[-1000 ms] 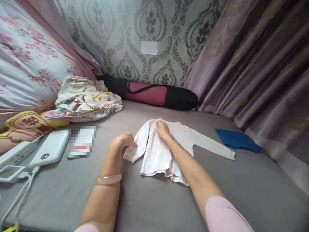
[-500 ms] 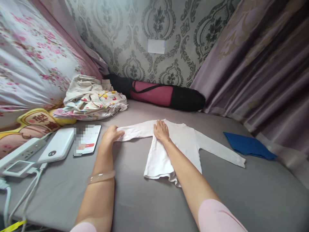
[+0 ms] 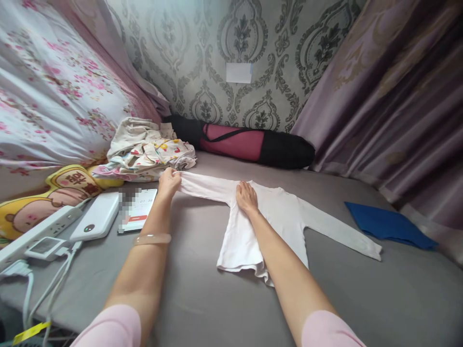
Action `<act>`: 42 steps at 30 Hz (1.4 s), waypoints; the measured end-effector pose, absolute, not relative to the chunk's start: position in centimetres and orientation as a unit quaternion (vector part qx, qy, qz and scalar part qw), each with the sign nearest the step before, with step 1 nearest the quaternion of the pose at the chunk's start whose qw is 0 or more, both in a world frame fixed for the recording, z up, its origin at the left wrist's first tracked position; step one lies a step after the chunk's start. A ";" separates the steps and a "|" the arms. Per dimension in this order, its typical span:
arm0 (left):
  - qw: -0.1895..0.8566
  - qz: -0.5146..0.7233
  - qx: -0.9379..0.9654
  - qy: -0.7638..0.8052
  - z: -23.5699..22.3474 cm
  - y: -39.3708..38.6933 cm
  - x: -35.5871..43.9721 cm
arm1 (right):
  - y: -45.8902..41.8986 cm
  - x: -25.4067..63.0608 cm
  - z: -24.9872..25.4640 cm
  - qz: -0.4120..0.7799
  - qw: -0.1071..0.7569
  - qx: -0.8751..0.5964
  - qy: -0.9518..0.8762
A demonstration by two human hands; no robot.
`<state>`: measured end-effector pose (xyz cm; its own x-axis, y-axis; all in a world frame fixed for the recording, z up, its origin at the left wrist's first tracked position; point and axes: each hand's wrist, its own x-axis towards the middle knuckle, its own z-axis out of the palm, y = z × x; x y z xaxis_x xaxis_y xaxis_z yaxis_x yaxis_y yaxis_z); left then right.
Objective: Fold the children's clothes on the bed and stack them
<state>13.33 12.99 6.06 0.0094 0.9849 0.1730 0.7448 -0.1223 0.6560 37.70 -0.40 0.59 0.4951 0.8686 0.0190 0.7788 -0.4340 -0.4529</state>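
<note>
Left hand (image 3: pixel 170 181) pinches the white shirt (image 3: pixel 279 211) (cuff is hidden); nearer than the flattened right hand (image 3: pixel 247 196), hem (image 3: pixel 238 267) is wavy.

The left hand (image 3: pixel 170 182) hides the very end of the sleeve it holds. The right arm (image 3: pixel 285 270) covers part of the front and bottom of the white shirt (image 3: pixel 282 212). Blurry squares hide the left side of the phone (image 3: pixel 142 207). The pile of clothes (image 3: pixel 152 149) hides one end of the red and black bag (image 3: pixel 231 143). The yellow pillow (image 3: pixel 32 214) and white power strip (image 3: pixel 54 224) are cut off at the left edge. The purple curtain (image 3: pixel 398 96) runs off the upper right. Any words on the yellow tag (image 3: pixel 31 332), lower left, are too small.
</note>
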 end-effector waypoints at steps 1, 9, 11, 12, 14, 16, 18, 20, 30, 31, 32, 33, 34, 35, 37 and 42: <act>0.161 0.276 0.691 0.648 6.1 13.0 13.6 | -0.5 37.5 0.5 0.100 0.197 -0.840 -0.496; 0.030 0.114 0.756 0.643 2.9 11.7 14.5 | -0.6 36.7 0.4 0.046 0.147 -0.847 -0.508; 0.006 0.107 0.758 0.643 2.6 11.7 14.7 | -0.6 36.6 0.4 0.042 0.138 -0.850 -0.507; -0.001 0.108 0.755 0.646 2.7 11.8 14.8 | -0.6 36.6 0.4 0.042 0.132 -0.851 -0.506; -0.016 0.111 0.753 0.648 3.0 12.1 15.0 | -0.6 36.6 0.5 0.044 0.123 -0.853 -0.506; -0.033 0.123 0.765 0.632 3.6 12.3 15.4 | -0.6 36.6 0.5 0.043 0.122 -0.852 -0.507; -0.038 0.144 0.786 0.601 4.2 12.2 16.2 | -0.6 36.5 0.5 0.037 0.125 -0.851 -0.508; -0.017 0.159 0.820 0.550 4.5 11.4 18.0 | -0.6 36.5 0.5 0.033 0.126 -0.851 -0.509; 0.138 0.140 0.914 0.354 0.3 4.6 29.4 | -1.1 36.8 1.2 0.060 0.063 -0.843 -0.531; 0.145 0.138 0.912 0.357 0.0 4.7 29.2 | -1.1 36.8 1.2 0.059 0.066 -0.843 -0.530; 0.149 0.135 0.910 0.363 -0.3 4.9 28.8 | -1.1 36.8 1.2 0.057 0.074 -0.844 -0.528; 0.150 0.131 0.907 0.371 -0.5 5.2 28.1 | -1.0 36.7 1.2 0.052 0.085 -0.846 -0.524; 0.147 0.126 0.904 0.381 -0.6 5.5 27.3 | -0.9 36.7 1.1 0.047 0.096 -0.847 -0.520; 0.139 0.119 0.901 0.393 -0.7 5.9 26.5 | -0.8 36.7 1.0 0.043 0.107 -0.849 -0.516; 0.114 0.100 0.896 0.418 -0.6 6.6 24.8 | -0.6 36.7 0.7 0.039 0.121 -0.850 -0.510; 0.082 0.044 0.875 0.475 0.2 8.0 21.0 | -0.4 36.8 0.4 0.044 0.124 -0.849 -0.512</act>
